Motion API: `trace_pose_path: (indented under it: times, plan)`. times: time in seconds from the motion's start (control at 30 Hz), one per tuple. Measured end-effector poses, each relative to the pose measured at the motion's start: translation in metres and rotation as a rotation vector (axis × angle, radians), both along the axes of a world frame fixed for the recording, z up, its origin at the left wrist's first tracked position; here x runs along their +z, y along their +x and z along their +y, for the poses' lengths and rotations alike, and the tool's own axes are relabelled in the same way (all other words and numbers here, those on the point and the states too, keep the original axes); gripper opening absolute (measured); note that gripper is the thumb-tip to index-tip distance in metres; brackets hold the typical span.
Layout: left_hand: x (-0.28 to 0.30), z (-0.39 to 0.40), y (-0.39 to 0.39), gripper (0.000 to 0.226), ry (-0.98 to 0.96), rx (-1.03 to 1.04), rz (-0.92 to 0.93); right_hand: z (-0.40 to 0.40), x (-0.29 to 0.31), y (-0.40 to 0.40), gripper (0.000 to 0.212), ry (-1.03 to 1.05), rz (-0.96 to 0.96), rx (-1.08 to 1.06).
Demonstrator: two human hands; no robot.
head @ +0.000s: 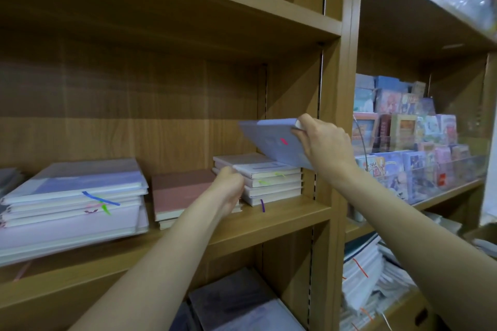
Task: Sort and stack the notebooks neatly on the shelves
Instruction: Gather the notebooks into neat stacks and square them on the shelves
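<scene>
I judge the step in hand to be laying the lavender notebook [277,142] on top of the short stack [271,180] at the right end of the middle shelf [269,220]. To do it well, I would level the book out first, since it hangs tilted with its far corner high, then line its spine with the spines below and lower it flat so the edges sit flush and no ribbon marker gets trapped.

Going left to right: at about nine o'clock from my left hand sits the big pile of large notebooks [72,196], slumped and fanned, with blue, green and pink ribbons trailing out the front. Just beside it, between the pile and my hand, lie the pink notebooks [180,191], two or three deep. My left hand [228,188] is at the left edge of the short stack, fingers curled against the books; I think it is steadying or squaring them, but whether it truly grips one I cannot tell, as the fingertips are hidden behind the hand.

The lavender notebook hangs at about one o'clock from that hand, above the stack, its lower edge close to the top book; I cannot tell whether they touch. My right hand [322,142] holds it at its right edge, thumb on top and fingers wrapped beneath. Further right, at three o'clock, past the shelf upright, stand coloured card packs [403,126].
</scene>
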State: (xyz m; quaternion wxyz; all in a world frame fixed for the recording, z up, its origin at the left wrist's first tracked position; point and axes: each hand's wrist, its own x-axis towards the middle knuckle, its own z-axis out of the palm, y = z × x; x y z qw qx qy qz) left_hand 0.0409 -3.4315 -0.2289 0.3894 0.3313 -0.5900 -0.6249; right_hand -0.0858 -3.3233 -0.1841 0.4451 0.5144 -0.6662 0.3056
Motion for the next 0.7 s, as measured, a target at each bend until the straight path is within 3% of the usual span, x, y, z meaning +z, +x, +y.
trace_pose_path:
  times: [0.13,0.23,0.3,0.37,0.43,0.5,0.57,0.7]
  plan:
    - [0.017,0.018,-0.007,0.057,0.061,-0.089,0.006,0.005,-0.009,-0.008,0.021,-0.022,-0.029,0.001]
    - [0.02,0.024,-0.009,0.059,0.102,-0.099,0.02,0.009,-0.008,-0.014,0.021,-0.033,-0.06,0.002]
    - [0.02,0.016,-0.012,0.047,0.135,-0.075,0.008,0.01,-0.007,-0.016,0.021,-0.04,-0.057,0.016]
    - [0.024,0.019,-0.011,0.019,0.197,-0.059,0.018,0.008,-0.006,-0.017,0.021,-0.03,-0.056,0.026]
    - [0.028,0.017,-0.01,0.013,0.154,-0.026,0.033,0.006,-0.005,-0.017,0.021,-0.029,-0.057,0.036]
    - [0.03,0.004,-0.015,0.036,0.147,-0.015,0.049,0.004,-0.005,-0.019,0.021,-0.031,-0.045,0.035]
    - [0.033,0.001,-0.016,0.014,0.1,-0.03,0.008,0.003,-0.004,-0.02,0.021,-0.047,-0.039,0.039]
    - [0.032,-0.003,-0.015,0.022,-0.001,-0.007,-0.106,0.002,-0.007,-0.018,0.019,-0.07,-0.044,0.071]
